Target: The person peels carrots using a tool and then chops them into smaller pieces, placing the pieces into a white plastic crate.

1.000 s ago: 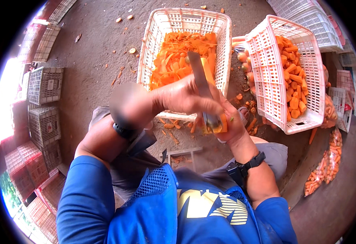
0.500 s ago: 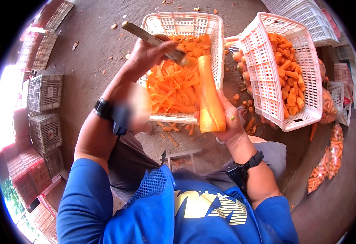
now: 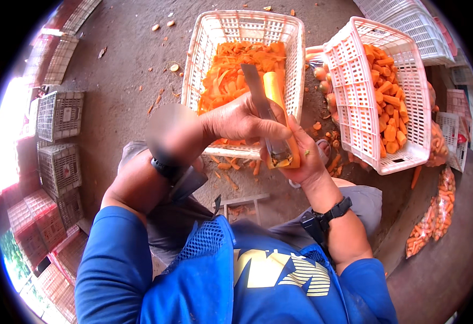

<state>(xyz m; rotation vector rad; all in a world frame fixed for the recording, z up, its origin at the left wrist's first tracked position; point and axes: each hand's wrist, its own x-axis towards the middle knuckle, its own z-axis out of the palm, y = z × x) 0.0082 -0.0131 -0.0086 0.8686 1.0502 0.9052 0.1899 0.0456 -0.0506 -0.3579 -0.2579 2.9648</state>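
Note:
My left hand [image 3: 236,121] is closed around a long, flat metal peeling knife [image 3: 254,83], its lower part lying over the near end of a large peeled carrot [image 3: 272,86]. My right hand [image 3: 305,154] grips that carrot from the right, near its lower end. Dark bits show where the metal meets the carrot's end. Both hands are above the near side of a white plastic crate [image 3: 190,75], which holds many orange carrot peelings [image 3: 225,67]. My left fingers partly hide the carrot's middle.
A second white crate [image 3: 349,92], tilted, holds cut carrot pieces [image 3: 390,116] at the right. Bags of carrots [image 3: 430,216] lie farther right. Stacked crates [image 3: 58,167] line the left side. Scraps and a small metal frame [image 3: 242,205] are on the ground near my legs.
My left hand has moved right and nearer, bringing the peeling knife from above the peelings onto the carrot's near end. My right hand still holds the carrot in nearly the same place.

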